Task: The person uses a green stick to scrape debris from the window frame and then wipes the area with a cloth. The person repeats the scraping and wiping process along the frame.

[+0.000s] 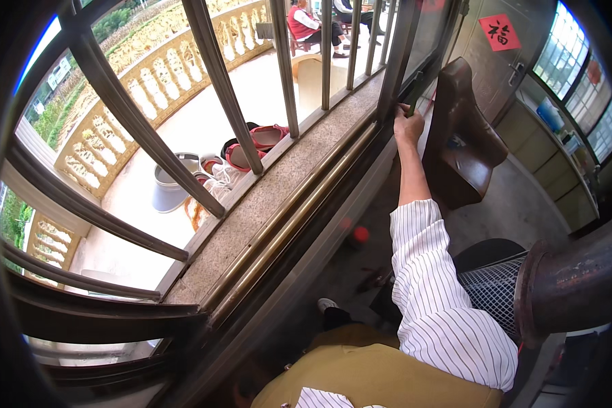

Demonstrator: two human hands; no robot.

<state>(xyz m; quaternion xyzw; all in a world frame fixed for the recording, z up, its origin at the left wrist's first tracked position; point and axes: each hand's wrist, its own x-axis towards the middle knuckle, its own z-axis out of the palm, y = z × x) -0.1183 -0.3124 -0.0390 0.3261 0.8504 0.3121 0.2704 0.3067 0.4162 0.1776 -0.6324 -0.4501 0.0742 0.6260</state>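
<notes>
My right hand (409,125) reaches far out along the window, at the end of a striped sleeve. It grips a slim dark green handle (415,93) that points up; what its other end is like cannot be made out. The knuckles are close beside the dark metal sash (390,86) of the sliding window; whether they touch it is unclear. Below and left of the hand run the brass-coloured window tracks (290,217), along a speckled stone sill (265,204). My left hand is out of view.
Metal bars (229,86) stand outside the sill. Beyond them are shoes (239,155), a sun visor (169,191) and seated people (308,25). Indoors, a brown leather chair (459,148) stands near my hand. A rusty metal cylinder (566,285) with mesh is at my right.
</notes>
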